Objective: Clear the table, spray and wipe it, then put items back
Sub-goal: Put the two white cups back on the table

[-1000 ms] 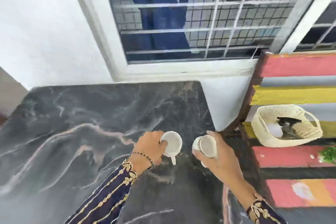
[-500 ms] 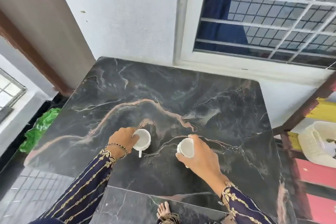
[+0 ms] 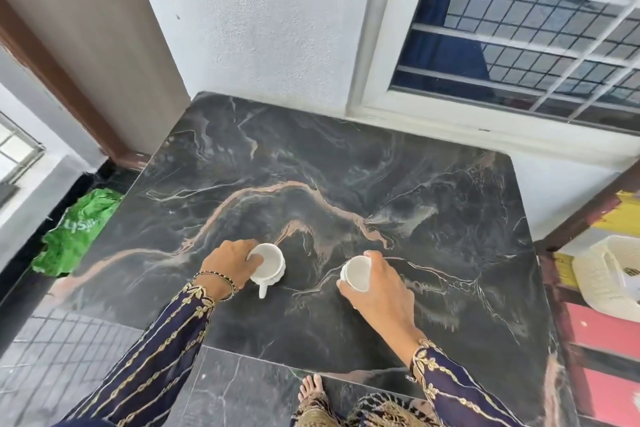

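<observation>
My left hand (image 3: 230,263) is curled round the near-left side of a white handled cup (image 3: 272,262), with the thumb on the rim and the fingers on its outer wall. The cup is upright and looks empty, and its handle points back toward me. My right hand (image 3: 379,291) wraps the second cup (image 3: 356,272) from the right, fingers over the top edge and thumb low on the near side. This cup is white too, its mouth is tipped a little to the left, and its handle is hidden. The two cups are near each other but apart, low over the near middle of the marble table (image 3: 346,166). I cannot tell whether either base is touching the stone.

Beyond my hands, the dark veined tabletop carries nothing but these cups. I see no spray bottle or cloth anywhere, and the sheen of the marble does not tell me whether it has been wiped. I judge these are either the last things to come off or the first to go back, and one look cannot settle which.

A white basket (image 3: 595,253) with something dark inside sits on the striped bench (image 3: 606,329) to my right. That suggests more items are waiting off the table. A green bag (image 3: 81,224) lies on the floor beside the table's left edge.
</observation>
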The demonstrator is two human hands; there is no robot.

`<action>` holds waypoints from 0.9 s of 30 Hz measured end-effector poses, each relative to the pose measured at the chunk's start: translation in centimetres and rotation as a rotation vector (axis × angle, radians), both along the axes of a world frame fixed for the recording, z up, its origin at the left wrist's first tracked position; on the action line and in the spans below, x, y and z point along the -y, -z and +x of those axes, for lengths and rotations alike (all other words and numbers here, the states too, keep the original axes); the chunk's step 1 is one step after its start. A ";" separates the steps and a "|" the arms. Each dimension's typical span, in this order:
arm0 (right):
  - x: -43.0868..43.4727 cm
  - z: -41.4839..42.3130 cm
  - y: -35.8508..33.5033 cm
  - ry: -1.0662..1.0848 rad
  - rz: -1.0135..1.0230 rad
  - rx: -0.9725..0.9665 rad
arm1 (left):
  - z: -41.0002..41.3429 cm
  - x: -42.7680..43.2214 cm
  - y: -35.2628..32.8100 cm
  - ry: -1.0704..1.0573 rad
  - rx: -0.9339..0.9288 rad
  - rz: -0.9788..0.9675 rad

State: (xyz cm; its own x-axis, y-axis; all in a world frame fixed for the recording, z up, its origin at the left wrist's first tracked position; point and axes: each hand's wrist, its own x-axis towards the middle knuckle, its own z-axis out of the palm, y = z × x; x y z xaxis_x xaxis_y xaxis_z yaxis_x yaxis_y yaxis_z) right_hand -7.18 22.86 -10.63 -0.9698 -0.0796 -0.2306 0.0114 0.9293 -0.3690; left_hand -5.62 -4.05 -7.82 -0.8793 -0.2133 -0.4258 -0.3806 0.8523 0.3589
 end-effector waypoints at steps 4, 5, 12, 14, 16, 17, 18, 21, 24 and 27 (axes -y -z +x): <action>0.2 0.1 0.1 -0.010 0.016 0.002 | 0.2 -0.1 -0.1 -0.029 0.014 -0.016; 0.2 0.1 0.1 -0.009 0.010 0.012 | 0.2 -0.1 -0.2 -0.036 0.022 -0.028; -1.0 0.4 -0.5 -0.028 -0.041 0.051 | 0.4 -1.3 -1.4 0.048 0.038 -0.396; -1.8 0.4 -0.7 -0.022 -0.066 0.061 | 0.3 -2.1 -2.3 0.083 0.005 -0.483; -2.9 0.5 -1.1 -0.011 -0.075 0.071 | -0.1 -3.3 -3.3 0.112 -0.060 -0.543; -3.2 0.5 -1.3 -0.011 -0.076 0.074 | -0.2 -3.9 -3.9 0.122 -0.099 -0.565; -4.0 0.6 -1.5 0.002 -0.085 0.075 | -0.5 -5.0 -4.4 0.144 -0.141 -0.574; -6.1 0.7 -2.1 0.044 -0.124 0.069 | -1.6 -8.4 -5.3 0.209 -0.249 -0.502; -8.8 0.7 -2.6 0.100 -0.152 0.056 | -3.2 -12.9 -5.6 0.306 -0.291 -0.347; -12.0 0.9 -3.0 0.161 -0.181 0.036 | -4.5 -17.9 -5.8 0.407 -0.294 -0.248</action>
